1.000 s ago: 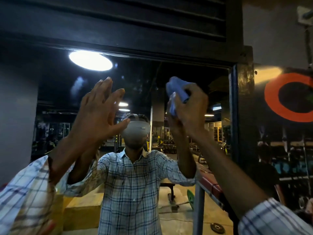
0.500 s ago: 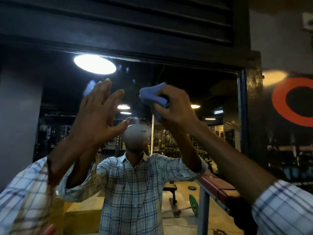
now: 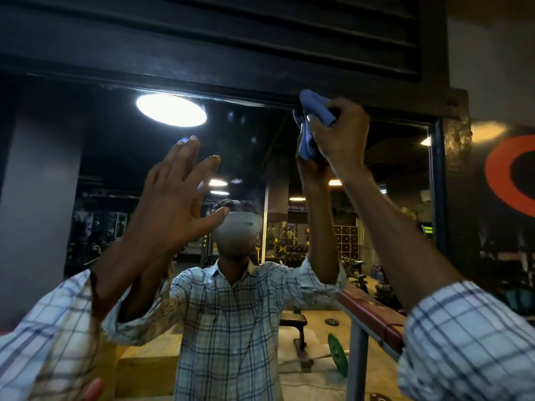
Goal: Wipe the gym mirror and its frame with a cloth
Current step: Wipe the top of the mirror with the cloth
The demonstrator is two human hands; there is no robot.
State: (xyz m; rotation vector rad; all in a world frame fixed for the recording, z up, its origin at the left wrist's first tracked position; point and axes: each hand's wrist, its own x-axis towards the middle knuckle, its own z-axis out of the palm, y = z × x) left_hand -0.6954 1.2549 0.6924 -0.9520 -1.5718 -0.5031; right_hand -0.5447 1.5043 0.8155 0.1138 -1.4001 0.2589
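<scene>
Reaching up at a gym mirror [image 3: 249, 146], a person in a plaid shirt grips a bunched blue cloth [image 3: 314, 107] in the right hand [image 3: 340, 134]. The cloth sits at the top of the glass toward its upper right, touching the dark frame [image 3: 202, 89]. The left hand [image 3: 176, 198] is raised lower and to the left, fingers straight and spread, palm toward the glass; whether it touches cannot be told. A ceiling light [image 3: 171, 110] glares in the reflection at upper left. Low on the right, a red pad [image 3: 373, 316] sits on a grey post; an orange ring [image 3: 503, 180] marks the dark wall at far right.
</scene>
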